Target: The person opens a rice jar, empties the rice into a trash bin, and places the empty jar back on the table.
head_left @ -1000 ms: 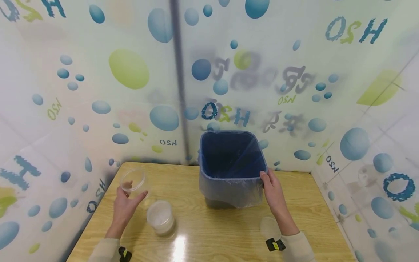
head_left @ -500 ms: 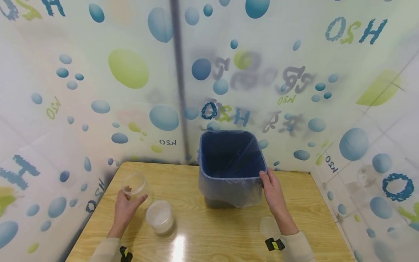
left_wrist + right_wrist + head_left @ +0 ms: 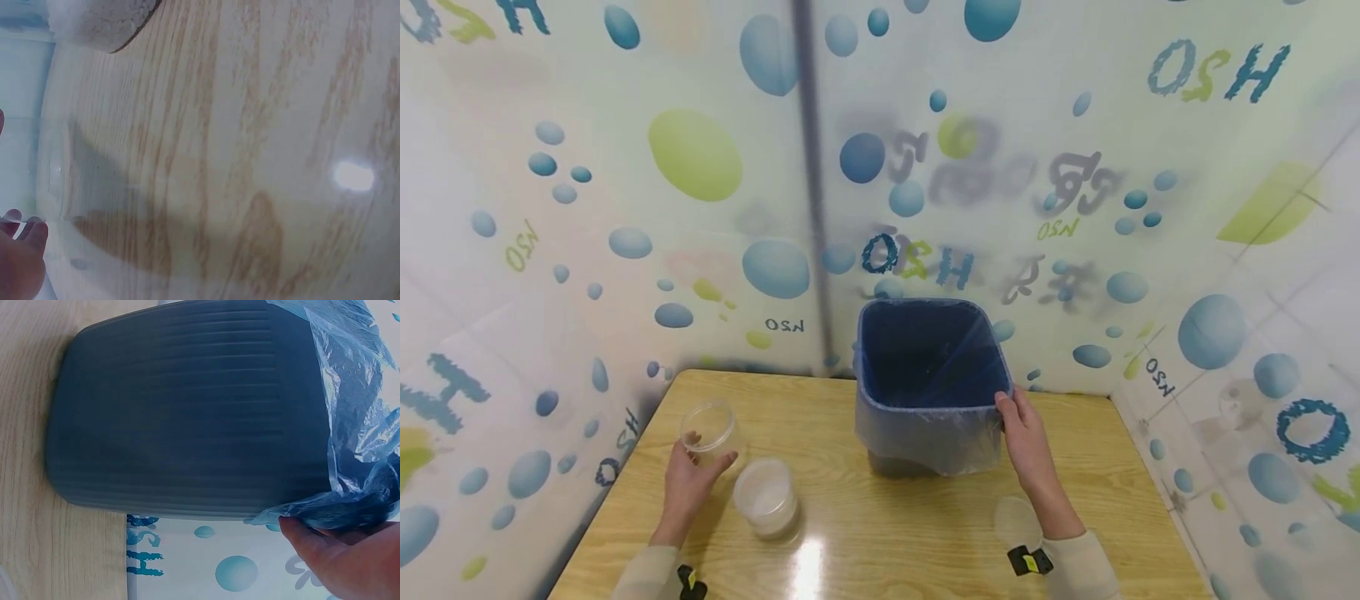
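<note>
My left hand [image 3: 688,483] holds a clear round plastic tub [image 3: 709,427] between thumb and fingers at the table's left side. The tub's base [image 3: 57,169] shows close to the wood in the left wrist view; whether it touches is unclear. Just right of that hand stands a second clear tub [image 3: 766,497], with white grains [image 3: 100,22] inside. My right hand [image 3: 1026,437] grips the right front corner of a dark blue trash bin [image 3: 936,358]. A thin clear bag [image 3: 350,406] lines the bin and folds down over its rim. The thumb presses on the bag there.
A clear round lid [image 3: 1018,522] lies on the wooden table [image 3: 880,533] beside my right forearm. Behind and at both sides hangs a curtain [image 3: 700,233] with printed bubbles, close to the table's back edge. The bin stands near that edge.
My left hand has lowered the clear tub slightly, toward me and a little to the right. The right hand stays on the bin's rim; the bin has not moved.
</note>
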`<action>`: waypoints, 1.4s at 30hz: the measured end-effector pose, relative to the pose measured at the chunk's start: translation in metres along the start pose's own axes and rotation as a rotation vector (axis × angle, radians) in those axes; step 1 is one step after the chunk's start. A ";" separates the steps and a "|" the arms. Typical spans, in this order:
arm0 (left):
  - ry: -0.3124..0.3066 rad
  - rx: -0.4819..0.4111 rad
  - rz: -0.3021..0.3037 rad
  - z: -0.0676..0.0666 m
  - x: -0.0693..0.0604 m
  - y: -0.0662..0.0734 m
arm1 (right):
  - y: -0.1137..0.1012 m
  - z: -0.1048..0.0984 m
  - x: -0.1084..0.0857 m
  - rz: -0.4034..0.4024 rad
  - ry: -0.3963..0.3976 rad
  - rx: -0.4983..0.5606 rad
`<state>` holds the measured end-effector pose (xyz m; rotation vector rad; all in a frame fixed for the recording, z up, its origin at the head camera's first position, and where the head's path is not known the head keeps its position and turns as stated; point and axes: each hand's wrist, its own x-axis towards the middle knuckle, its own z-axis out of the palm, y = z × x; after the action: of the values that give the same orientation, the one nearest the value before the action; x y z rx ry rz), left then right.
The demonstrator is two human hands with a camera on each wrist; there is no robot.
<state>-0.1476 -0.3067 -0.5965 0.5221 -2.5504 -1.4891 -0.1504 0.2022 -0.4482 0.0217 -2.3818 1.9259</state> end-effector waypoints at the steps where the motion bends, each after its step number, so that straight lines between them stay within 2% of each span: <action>1: 0.001 0.001 -0.001 0.000 0.000 -0.001 | 0.000 0.000 0.000 -0.002 -0.002 0.002; 10: -0.006 -0.008 0.015 0.000 0.001 -0.003 | 0.003 0.001 0.001 0.001 0.012 -0.008; 16: -0.008 0.010 0.075 -0.002 0.000 -0.004 | 0.002 0.001 0.000 0.012 0.008 0.005; 19: -0.036 0.024 0.078 -0.007 -0.002 -0.003 | 0.002 0.002 0.000 0.009 0.008 0.009; 24: -0.114 0.085 0.044 -0.019 -0.006 0.000 | 0.006 0.003 0.001 -0.016 0.021 0.017; 30: -0.181 0.150 0.077 -0.036 -0.012 0.005 | 0.010 0.004 0.002 -0.074 0.038 0.004; 34: -0.141 0.165 0.138 -0.044 -0.016 0.007 | 0.011 0.005 0.002 -0.085 0.052 -0.040; 38: -0.038 0.144 0.225 -0.049 -0.020 0.009 | 0.011 0.003 0.001 -0.076 0.061 -0.060; 42: 0.068 0.091 0.308 -0.051 -0.024 0.018 | 0.012 0.002 0.000 -0.066 0.069 -0.061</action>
<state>-0.1139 -0.3316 -0.5546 0.1738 -2.5144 -1.2334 -0.1513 0.2027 -0.4608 0.0297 -2.3633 1.7950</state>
